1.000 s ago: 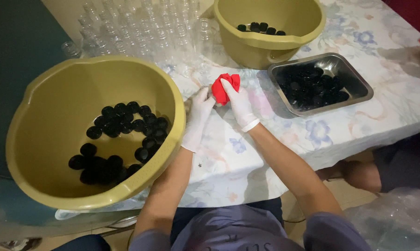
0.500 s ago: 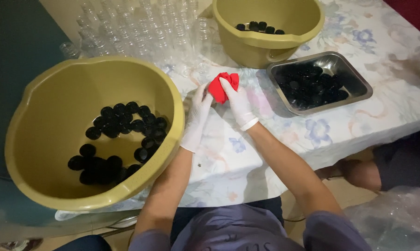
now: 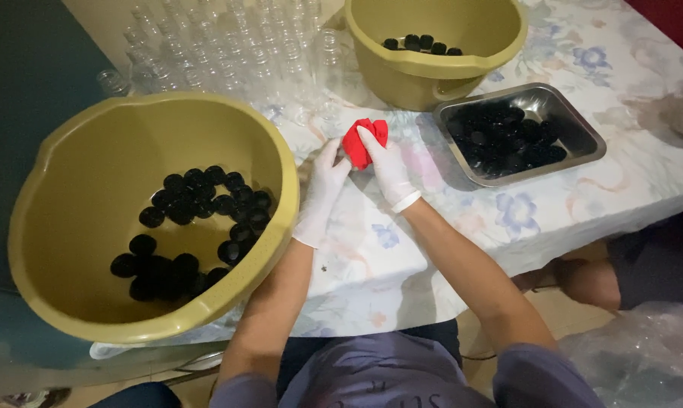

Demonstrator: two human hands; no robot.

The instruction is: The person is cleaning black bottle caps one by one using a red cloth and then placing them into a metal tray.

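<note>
At mid-table, between the large olive basin (image 3: 152,219) and steel tray (image 3: 576,132): red cloth (image 3: 364,141) pinched between both gloved hands, right hand (image 3: 387,170) over it, left hand (image 3: 324,185) just left, cloth bunched far of both wrists.

- Both forearms are bare and reach forward from the body, converging so the hands meet in front of the chest.
- The left hand (image 3: 325,183) wears a thin white glove to the wrist; its fingers point up and slightly right, loosely curled, the tips close to the other hand.
- The right hand (image 3: 387,168) is gloved the same way — the cuff ends just past the wrist. Its fingers are bent and closed in a pinch, knuckles toward the camera.
- Short purple-grey sleeves cover both upper arms.
</note>
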